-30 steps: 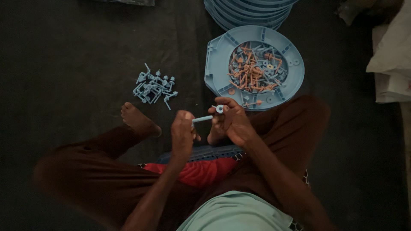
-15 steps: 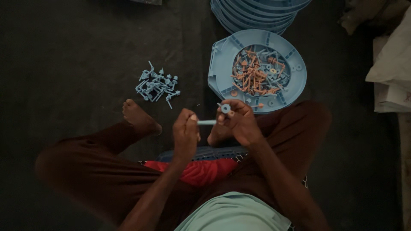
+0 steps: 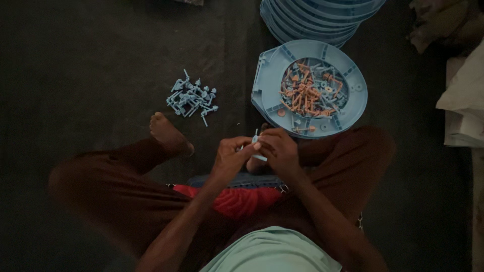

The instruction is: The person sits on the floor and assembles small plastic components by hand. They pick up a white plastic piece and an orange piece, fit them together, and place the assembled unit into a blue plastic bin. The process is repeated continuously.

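I sit cross-legged on a dark floor. My left hand [image 3: 229, 157] and my right hand [image 3: 279, 149] meet in front of me, both pinching one small pale blue plastic bolt [image 3: 255, 140] between the fingertips. Just beyond my hands lies a round pale blue plastic lid [image 3: 267, 85], upside down, holding several orange and blue small parts [image 3: 310, 94]. To the left of it, on the floor, lies a heap of assembled pale blue bolts [image 3: 192, 97], near my bare foot [image 3: 170, 135].
A stack of the same pale blue lids [image 3: 317, 17] stands beyond the tray at the top. Pale sacks or bundles [image 3: 461, 100] lie along the right edge. A red and blue cloth [image 3: 232, 194] lies across my lap.
My hands have drawn closer together over the bolt, which now stands more upright between the fingertips. The view has shifted slightly downward.
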